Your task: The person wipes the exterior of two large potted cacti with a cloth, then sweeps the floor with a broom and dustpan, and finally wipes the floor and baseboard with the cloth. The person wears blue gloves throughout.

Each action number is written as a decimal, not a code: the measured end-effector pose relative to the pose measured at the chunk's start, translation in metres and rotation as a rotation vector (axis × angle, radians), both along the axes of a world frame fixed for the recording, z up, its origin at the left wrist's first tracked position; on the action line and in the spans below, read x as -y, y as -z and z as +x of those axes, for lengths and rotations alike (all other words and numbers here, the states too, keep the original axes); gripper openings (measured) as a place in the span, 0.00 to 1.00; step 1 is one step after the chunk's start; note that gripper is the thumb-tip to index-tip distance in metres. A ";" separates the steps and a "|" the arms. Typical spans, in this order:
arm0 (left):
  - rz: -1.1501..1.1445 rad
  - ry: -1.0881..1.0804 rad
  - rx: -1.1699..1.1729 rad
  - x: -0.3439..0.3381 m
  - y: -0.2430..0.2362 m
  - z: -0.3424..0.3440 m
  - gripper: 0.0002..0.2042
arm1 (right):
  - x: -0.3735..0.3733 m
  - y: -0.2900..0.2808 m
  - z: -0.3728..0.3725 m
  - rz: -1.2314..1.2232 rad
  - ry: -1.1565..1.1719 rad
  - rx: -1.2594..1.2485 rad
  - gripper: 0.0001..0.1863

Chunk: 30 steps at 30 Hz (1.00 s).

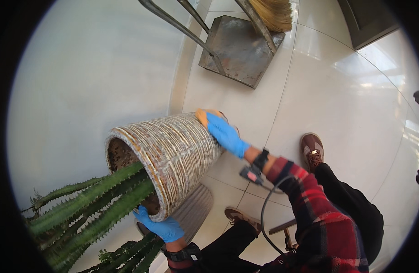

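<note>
A ribbed, speckled cream-and-brown ceramic pot (pixel 175 154) lies tilted toward the lower left, with soil (pixel 123 157) showing inside its mouth and long spiny green cactus stems (pixel 86 204) reaching out of it. My left hand (pixel 159 225), in a blue glove, grips the lower part of the rim, some fingers hidden. My right hand (pixel 225 134), also blue-gloved, presses an orange cloth (pixel 201 116) against the pot near its base end, its fingers closed over the cloth.
A metal dustpan (pixel 239 50) and straw broom (pixel 275 13) lie on the tiled floor above, near the white wall (pixel 82 82). A second grey pot (pixel 195 209) and more cactus (pixel 127 255) are below. My feet (pixel 312 150) are at right; a dark piece (pixel 368 22) stands top right.
</note>
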State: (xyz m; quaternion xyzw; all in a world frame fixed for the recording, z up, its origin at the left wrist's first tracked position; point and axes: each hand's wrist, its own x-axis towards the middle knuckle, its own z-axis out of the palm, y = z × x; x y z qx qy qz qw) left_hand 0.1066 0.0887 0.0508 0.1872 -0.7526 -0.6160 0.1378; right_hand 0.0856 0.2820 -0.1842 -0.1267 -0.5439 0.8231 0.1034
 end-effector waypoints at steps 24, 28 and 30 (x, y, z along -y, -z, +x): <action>0.078 0.042 0.003 0.021 0.007 -0.001 0.37 | 0.035 0.065 -0.008 -0.085 0.267 0.333 0.28; 0.092 0.155 -0.011 0.027 0.007 -0.006 0.36 | 0.100 0.056 0.018 -0.640 0.511 0.314 0.34; 0.051 0.154 -0.031 0.029 0.008 -0.006 0.34 | 0.136 0.040 0.023 -1.015 0.584 0.368 0.37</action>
